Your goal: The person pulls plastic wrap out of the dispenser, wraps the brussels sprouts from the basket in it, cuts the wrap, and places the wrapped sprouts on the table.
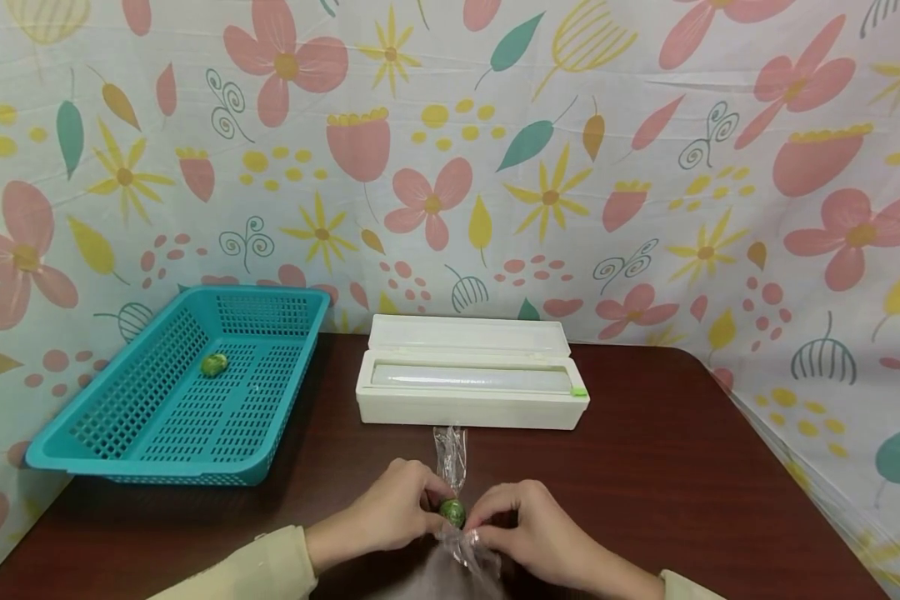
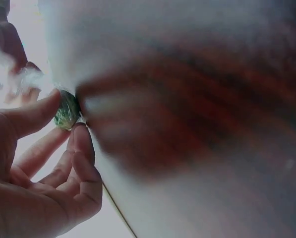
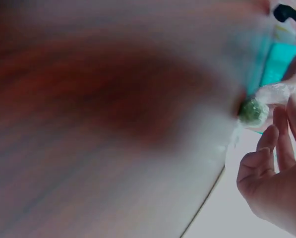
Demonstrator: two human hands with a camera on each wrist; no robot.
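Note:
A small round mottled-green item (image 1: 452, 512), wrapped in clear cling film (image 1: 451, 458), is just above the table near its front edge. My left hand (image 1: 399, 510) pinches it between thumb and fingers from the left; in the left wrist view the shiny film lies tight over the green ball (image 2: 67, 110). On the other side, my right hand (image 1: 528, 533) pinches the gathered film close to the item. One twisted film end points toward the white box, and another loose end hangs toward me. The right wrist view shows the green ball (image 3: 253, 112) beside my right fingertips.
Behind the hands stands a white cling film box (image 1: 468, 410), its lid raised and a film roll (image 1: 472, 377) inside. At left sits a teal perforated basket (image 1: 277, 442) with another yellow-green round item (image 1: 213, 364). A floral curtain (image 1: 450, 167) hangs behind the dark table (image 1: 660, 442).

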